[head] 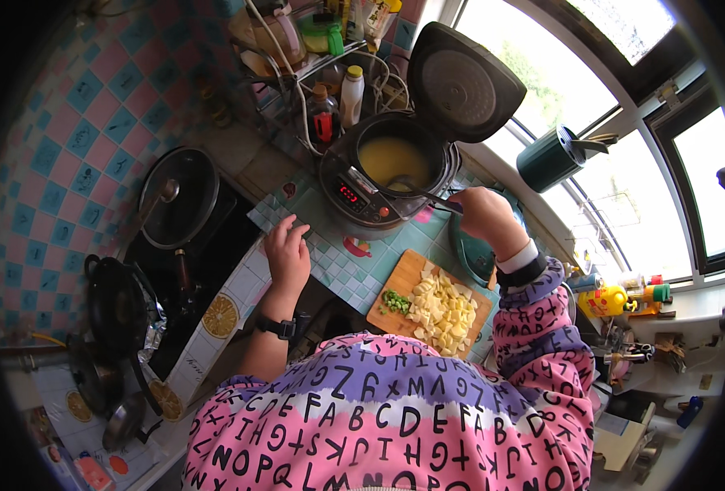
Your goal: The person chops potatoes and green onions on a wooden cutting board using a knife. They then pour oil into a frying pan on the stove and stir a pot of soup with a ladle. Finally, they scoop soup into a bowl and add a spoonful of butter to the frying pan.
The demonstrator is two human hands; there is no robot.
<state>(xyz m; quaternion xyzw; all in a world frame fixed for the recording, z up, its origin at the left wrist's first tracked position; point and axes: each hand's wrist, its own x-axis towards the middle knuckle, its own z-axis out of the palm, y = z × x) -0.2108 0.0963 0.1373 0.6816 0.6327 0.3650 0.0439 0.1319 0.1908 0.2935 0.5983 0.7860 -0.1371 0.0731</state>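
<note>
My right hand [487,219] grips the handle of a metal ladle [421,191]. The ladle's head dips into yellowish liquid [393,161] in the pot of a rice cooker [362,212], near its front rim. The cooker's lid [461,86] stands raised at the back right, and red digits glow on its panel. My left hand [289,255] hovers with fingers apart near the counter's left edge, holding nothing. Right of it lies a wooden cutting board [379,316], bearing cut pale yellow pieces [445,310] and a small heap of chopped green pieces [394,301].
A black cooktop [215,245] with a lidded pan [179,196] is on the left, beside a black wok [116,304]. Behind the cooker, a metal rack [322,64] holds bottles and jars. A green utensil holder [549,159] stands by the window. A green lidded container [470,245] sits under my right forearm.
</note>
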